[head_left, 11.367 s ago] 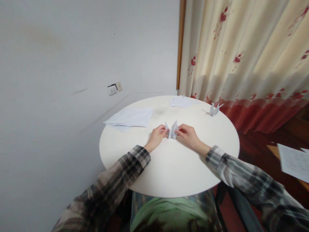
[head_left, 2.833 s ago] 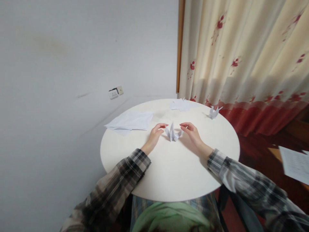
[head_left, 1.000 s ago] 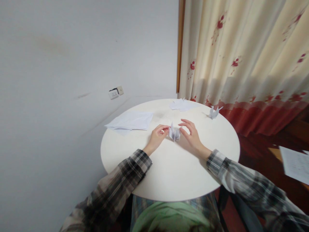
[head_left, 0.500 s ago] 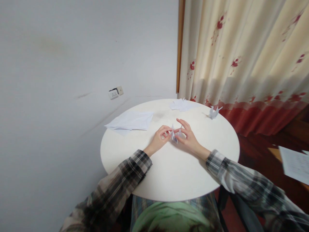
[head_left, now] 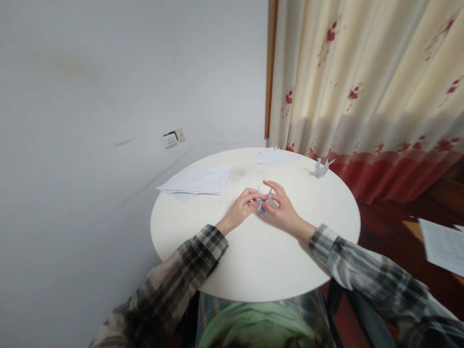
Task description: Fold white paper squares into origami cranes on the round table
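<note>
Between my hands, just over the middle of the table, is a small folded white paper crane point(head_left: 261, 208) with pointed tips. My left hand point(head_left: 242, 208) pinches it from the left, its fingers reaching over the top of the folds. From the right, my right hand point(head_left: 283, 207) grips it with thumb and index finger, while another finger is raised. The fingers hide much of the paper. A second folded paper crane point(head_left: 321, 168) stands at the right rear of the table, apart from both hands.
The round white table point(head_left: 261, 270) bears a stack of white paper point(head_left: 197, 181) at the left and more paper pieces point(head_left: 273, 156) at the back. A wall socket point(head_left: 169, 140) is at the left; a patterned curtain point(head_left: 355, 96) hangs at the right. A written sheet point(head_left: 442, 245) lies lower right.
My left fingers have moved slightly right, over the top of the folded paper and closer to my right fingertips. My right hand has barely moved.
</note>
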`<state>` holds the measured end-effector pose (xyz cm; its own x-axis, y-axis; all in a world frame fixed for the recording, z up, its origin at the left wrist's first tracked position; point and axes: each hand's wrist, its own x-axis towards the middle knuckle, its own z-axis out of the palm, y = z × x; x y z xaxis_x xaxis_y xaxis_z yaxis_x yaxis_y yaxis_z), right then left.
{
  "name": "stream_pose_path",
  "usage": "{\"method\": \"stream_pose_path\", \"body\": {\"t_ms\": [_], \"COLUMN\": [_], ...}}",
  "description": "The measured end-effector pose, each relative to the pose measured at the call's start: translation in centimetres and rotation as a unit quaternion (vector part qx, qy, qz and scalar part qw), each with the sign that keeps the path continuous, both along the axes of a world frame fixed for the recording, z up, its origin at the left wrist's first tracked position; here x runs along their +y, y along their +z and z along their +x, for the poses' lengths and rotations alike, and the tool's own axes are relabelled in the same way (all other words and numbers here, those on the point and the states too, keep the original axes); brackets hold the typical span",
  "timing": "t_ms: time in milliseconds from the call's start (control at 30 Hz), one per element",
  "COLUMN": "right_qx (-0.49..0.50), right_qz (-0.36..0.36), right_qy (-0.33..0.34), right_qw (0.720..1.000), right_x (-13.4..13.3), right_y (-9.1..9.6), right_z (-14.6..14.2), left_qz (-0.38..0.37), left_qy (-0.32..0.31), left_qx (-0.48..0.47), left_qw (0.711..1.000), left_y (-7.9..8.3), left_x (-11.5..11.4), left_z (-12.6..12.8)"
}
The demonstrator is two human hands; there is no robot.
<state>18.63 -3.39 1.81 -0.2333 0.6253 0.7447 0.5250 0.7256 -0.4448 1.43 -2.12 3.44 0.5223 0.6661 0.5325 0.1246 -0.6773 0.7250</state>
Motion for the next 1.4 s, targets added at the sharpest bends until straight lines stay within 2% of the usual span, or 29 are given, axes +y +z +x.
{"method": "stream_pose_path", "body": {"t_ms": [900, 1400], "right_qx": [0.005, -0.016], "right_qz": [0.004, 0.004], "right_qy": [0.011, -0.015], "right_qw": [1.0, 1.0], "right_x": [-0.06, -0.27], "right_y": [-0.05, 0.36], "right_z": [-0.11, -0.15], "left_qz": [0.012, 0.088], "left_qy": [0.032, 0.104], "left_qx": [-0.007, 0.001], "left_qw": [0.999, 0.991], "left_y": [0.14, -0.22], "left_x": [-0.24, 0.03], "left_z": [0.26, 0.25]}}
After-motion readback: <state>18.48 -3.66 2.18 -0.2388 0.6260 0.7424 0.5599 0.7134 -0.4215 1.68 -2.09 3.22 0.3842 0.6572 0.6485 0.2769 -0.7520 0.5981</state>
